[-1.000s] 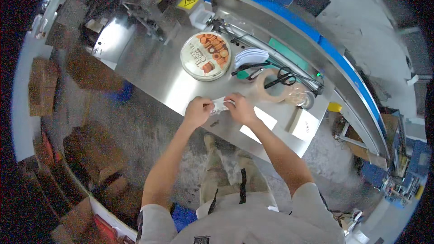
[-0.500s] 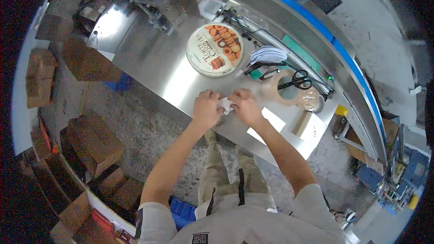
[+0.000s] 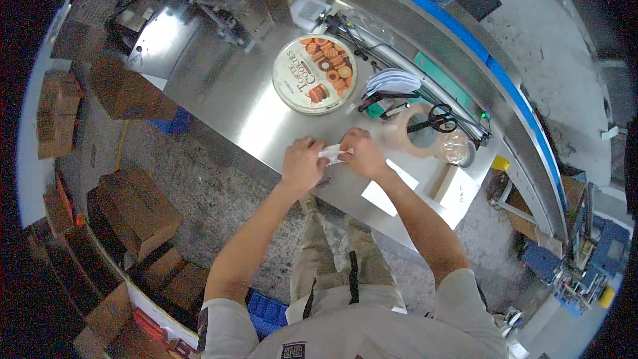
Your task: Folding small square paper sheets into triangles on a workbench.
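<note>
A small crumpled white piece [image 3: 335, 153], paper or thin film, stretches between my two hands above the near edge of the steel table [image 3: 232, 86]. My left hand [image 3: 304, 163] pinches one end of it, fingers closed. The other end sits in the closed fingers of my right hand [image 3: 363, 154]. Just beyond the hands lies a round cookie tin [image 3: 314, 74] with a cream lid picturing cookies. White sheets [image 3: 392, 189] lie under and beside my right forearm.
Right of the tin are folded white cloths or papers [image 3: 392, 82], black scissors [image 3: 440, 119], and rolls of clear tape [image 3: 399, 134]. A white box [image 3: 455, 187] stands at the table's right end. Cardboard boxes [image 3: 136, 213] fill the floor at left. A blue-edged machine rail [image 3: 492, 66] borders the table.
My hands have drawn slightly apart, and more of the white piece now shows stretched between them. The tin and the other table items stay in place.
</note>
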Available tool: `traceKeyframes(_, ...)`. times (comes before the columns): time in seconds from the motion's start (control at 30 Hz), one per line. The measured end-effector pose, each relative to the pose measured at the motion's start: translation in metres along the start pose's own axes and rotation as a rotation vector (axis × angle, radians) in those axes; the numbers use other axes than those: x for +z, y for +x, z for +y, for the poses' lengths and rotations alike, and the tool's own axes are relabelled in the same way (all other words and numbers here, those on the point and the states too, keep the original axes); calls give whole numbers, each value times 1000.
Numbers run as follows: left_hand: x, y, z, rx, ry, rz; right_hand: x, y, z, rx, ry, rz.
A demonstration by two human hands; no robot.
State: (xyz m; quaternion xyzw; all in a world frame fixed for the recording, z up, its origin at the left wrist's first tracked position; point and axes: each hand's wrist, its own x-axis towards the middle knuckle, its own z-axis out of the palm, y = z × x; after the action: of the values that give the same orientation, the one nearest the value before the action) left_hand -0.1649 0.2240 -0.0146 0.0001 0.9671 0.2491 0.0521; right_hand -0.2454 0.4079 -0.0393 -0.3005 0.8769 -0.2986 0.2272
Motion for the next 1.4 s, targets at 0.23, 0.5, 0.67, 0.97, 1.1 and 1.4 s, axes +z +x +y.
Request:
traceKeyframes(0.23, 4, -7, -1, 47, 87, 51, -3, 5, -13, 13, -32, 12)
traceKeyframes(0.5, 7, -12, -2, 2, 57, 64, -5, 11, -19, 42, -49, 6)
traceKeyframes(0.67, 6, -14, 0, -69, 47, 93, 6, 2, -24, -97, -210, 281)
traceKeyframes(0.97, 19, -26, -3, -64, 35, 238, 37, -34, -43, -285, -349, 141)
traceKeyframes(1.1, 32, -35, 3, -22, 84, 249, 38, -37, -36, -229, -359, 13)
traceKeyframes(1.4, 35, -60, -4, 70, 49, -27, 28, -39, -38, -211, -255, -32)
